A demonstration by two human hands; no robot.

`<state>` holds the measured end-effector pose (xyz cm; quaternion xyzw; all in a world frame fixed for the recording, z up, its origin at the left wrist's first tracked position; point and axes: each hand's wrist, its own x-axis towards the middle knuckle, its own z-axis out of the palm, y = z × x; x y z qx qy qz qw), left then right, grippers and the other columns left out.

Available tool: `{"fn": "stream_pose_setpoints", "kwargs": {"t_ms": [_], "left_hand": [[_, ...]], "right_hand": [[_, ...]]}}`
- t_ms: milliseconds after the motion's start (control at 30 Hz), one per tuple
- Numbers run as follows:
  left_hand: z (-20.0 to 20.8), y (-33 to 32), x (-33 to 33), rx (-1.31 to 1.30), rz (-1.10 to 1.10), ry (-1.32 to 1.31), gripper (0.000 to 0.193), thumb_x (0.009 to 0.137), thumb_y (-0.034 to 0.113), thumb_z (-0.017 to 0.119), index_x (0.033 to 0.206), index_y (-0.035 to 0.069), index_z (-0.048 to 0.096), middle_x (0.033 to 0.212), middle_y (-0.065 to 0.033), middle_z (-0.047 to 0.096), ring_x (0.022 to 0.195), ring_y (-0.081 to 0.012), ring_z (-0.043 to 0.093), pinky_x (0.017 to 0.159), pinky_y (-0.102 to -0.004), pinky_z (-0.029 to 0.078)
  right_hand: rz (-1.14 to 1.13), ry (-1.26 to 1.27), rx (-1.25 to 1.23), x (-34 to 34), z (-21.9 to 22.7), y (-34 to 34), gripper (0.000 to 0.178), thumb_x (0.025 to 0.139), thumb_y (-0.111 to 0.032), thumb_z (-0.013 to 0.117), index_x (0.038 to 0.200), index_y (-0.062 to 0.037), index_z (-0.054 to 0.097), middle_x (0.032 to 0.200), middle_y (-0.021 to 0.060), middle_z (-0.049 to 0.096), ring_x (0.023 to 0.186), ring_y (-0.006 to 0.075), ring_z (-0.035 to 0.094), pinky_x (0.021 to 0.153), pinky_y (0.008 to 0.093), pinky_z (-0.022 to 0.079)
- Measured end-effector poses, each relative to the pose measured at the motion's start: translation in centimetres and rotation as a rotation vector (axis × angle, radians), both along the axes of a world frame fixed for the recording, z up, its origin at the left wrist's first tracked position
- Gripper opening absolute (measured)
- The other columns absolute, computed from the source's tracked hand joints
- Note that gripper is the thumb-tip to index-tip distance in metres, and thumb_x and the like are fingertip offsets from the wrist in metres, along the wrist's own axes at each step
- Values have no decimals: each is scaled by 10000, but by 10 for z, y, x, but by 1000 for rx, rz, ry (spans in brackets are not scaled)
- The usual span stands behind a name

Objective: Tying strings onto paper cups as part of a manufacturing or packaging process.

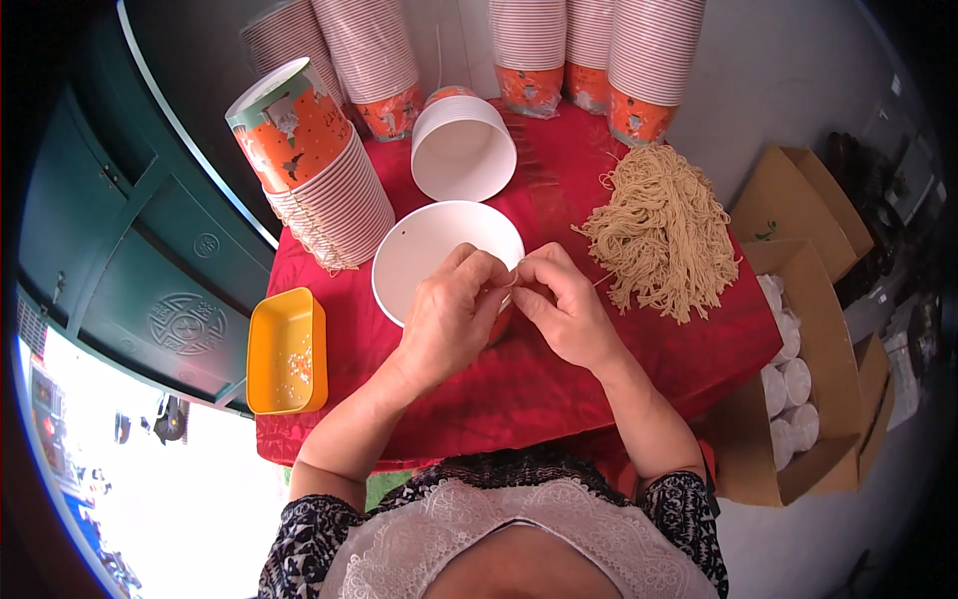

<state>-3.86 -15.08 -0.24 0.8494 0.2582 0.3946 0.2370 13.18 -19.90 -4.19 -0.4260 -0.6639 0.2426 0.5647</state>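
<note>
A white-lined paper bucket (pixel 424 245) with an orange outside tilts toward me in the middle of the table. My left hand (pixel 449 314) is closed in a pinch at its right rim. Right beside it, my right hand (pixel 566 311) pinches at the same spot, its fingertips almost touching the left ones. A thin cord seems to run between the fingertips, and a bit of it shows right of my right hand. Most of the cord is hidden by the fingers. In the bucket's far left wall there is a small dark hole.
Beyond lies another white bucket (pixel 464 150). A leaning stack of orange buckets (pixel 334 200) and a yellow tray (pixel 317 359) with small bits stand left. A heap of beige cords (pixel 664 235) lies right. Wrapped stacks (pixel 529 40) line the back. A cardboard carton (pixel 833 349) holds white rolls.
</note>
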Motion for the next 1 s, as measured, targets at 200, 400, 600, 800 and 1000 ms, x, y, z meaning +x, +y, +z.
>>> {"fn": "stream_pose_setpoints", "kwargs": {"t_ms": [200,400,600,800,1000], "left_hand": [[-1,5,-4,-141,-32,-25,78,843,2,659,884,-23,598,795,-152,663,716,-290,671,641,-375,520],[0,9,-5,-268,-20,-27,79,862,37,605,843,-34,576,742,-161,666,663,-262,660,606,-362,507],[1,9,-3,-372,57,-3,73,854,23,561,803,-30,563,692,-174,649,632,-297,655,575,-398,498],[-2,12,0,-292,138,25,85,845,35,571,803,-39,574,691,-189,652,626,-319,659,579,-412,508],[-1,11,4,-110,138,15,51,827,14,602,831,-34,590,720,-198,662,695,-362,682,610,-430,528]], "right_hand": [[-91,1,46,-6,-1,-4,85,871,41,653,942,15,612,975,79,519,856,175,545,755,286,461],[-353,-285,393,-15,-2,-13,142,793,92,681,876,16,594,1014,142,495,813,270,570,679,357,505],[-312,-358,464,-10,-16,-19,162,738,160,600,843,42,568,1077,175,463,813,248,555,685,349,508],[-294,-356,430,-11,-22,-22,126,817,106,633,910,29,597,1057,170,468,822,251,529,719,332,472],[-330,-291,442,-9,-14,-16,114,829,68,650,899,2,588,829,92,562,736,267,566,622,358,473]]}}
